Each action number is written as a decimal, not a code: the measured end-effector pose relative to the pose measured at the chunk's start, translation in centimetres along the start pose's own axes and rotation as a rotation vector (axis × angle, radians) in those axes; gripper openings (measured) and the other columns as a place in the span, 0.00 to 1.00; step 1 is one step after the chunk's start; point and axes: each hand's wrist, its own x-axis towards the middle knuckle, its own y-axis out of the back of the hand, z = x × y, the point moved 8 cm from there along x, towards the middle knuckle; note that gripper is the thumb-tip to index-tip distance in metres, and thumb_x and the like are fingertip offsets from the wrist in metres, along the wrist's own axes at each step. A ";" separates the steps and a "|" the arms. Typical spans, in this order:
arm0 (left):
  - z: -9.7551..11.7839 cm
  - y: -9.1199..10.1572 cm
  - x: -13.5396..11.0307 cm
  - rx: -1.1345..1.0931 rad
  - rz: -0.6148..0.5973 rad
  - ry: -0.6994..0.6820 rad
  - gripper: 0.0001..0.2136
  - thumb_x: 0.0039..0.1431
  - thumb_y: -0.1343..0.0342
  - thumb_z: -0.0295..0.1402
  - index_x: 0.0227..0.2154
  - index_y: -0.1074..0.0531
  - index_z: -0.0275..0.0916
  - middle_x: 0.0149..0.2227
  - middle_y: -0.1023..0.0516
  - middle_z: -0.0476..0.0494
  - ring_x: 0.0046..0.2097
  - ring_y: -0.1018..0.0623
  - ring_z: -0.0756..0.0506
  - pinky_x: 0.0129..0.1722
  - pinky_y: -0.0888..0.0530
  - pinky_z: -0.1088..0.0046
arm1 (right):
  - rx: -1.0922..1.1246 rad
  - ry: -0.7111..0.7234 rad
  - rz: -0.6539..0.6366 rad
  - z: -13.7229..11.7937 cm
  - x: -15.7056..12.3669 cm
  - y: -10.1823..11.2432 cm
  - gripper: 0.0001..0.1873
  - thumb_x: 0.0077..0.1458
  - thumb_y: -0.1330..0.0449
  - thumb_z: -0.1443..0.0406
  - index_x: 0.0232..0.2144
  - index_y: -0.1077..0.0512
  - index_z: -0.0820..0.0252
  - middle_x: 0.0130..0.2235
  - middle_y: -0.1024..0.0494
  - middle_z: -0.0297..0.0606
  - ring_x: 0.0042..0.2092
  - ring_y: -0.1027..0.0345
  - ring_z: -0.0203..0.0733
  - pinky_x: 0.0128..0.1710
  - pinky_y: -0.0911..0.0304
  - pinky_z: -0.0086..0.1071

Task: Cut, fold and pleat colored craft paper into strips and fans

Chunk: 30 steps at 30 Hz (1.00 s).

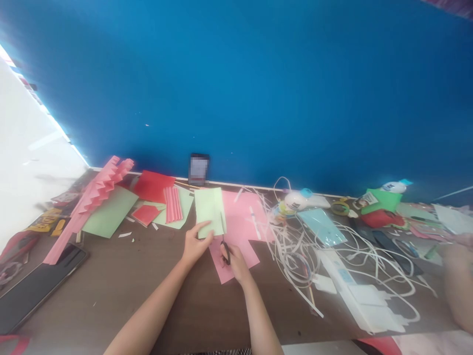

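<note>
My left hand (195, 244) pinches the lower edge of a light green paper sheet (210, 209), holding it up off the brown table (121, 291). My right hand (233, 260) is closed round the dark handles of a pair of scissors (225, 249); the blades point up along the green sheet's right edge. Under both hands lies a pink paper sheet (242, 227) with cut-out notches.
Left lie a pink accordion-folded paper (92, 197), green and red sheets, a pleated pink piece (173, 204) and a dark tablet (37, 286). A phone (199, 169) leans on the blue wall. Right: white paper strips, cables, a power strip (354, 291), glue bottles; another person's arm (460, 281).
</note>
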 end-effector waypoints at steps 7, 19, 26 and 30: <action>0.1 -0.8 -0.2 0.103 -0.097 -0.038 0.15 0.48 0.44 0.35 0.40 0.28 0.37 0.41 0.25 0.42 0.34 0.22 0.45 0.31 0.23 0.73 | 0.087 0.076 -0.011 -1.1 -0.2 0.2 0.21 0.55 0.52 0.50 0.22 0.36 0.61 0.18 0.34 0.31 0.22 0.40 0.34 0.25 0.47 0.29; 0.0 -0.9 -0.3 0.038 -0.111 -0.010 0.15 0.48 0.44 0.36 0.40 0.29 0.37 0.43 0.26 0.41 0.30 0.21 0.46 0.29 0.23 0.73 | 0.088 0.048 -0.001 -0.7 0.0 0.1 0.22 0.53 0.51 0.48 0.22 0.37 0.61 0.17 0.35 0.31 0.22 0.40 0.35 0.25 0.45 0.29; -0.1 -1.0 -0.2 0.034 -0.116 -0.006 0.15 0.48 0.44 0.36 0.40 0.29 0.37 0.41 0.25 0.42 0.30 0.21 0.46 0.29 0.23 0.72 | 0.031 0.040 0.015 -0.5 -0.1 0.2 0.22 0.53 0.51 0.48 0.24 0.35 0.61 0.17 0.35 0.30 0.22 0.41 0.34 0.24 0.47 0.28; -0.2 -1.0 -0.3 0.057 -0.119 -0.012 0.16 0.49 0.44 0.36 0.42 0.29 0.38 0.42 0.25 0.41 0.33 0.22 0.45 0.31 0.23 0.71 | 0.029 0.034 0.030 -0.1 0.0 0.2 0.22 0.52 0.50 0.48 0.27 0.33 0.61 0.18 0.36 0.30 0.22 0.41 0.35 0.24 0.47 0.28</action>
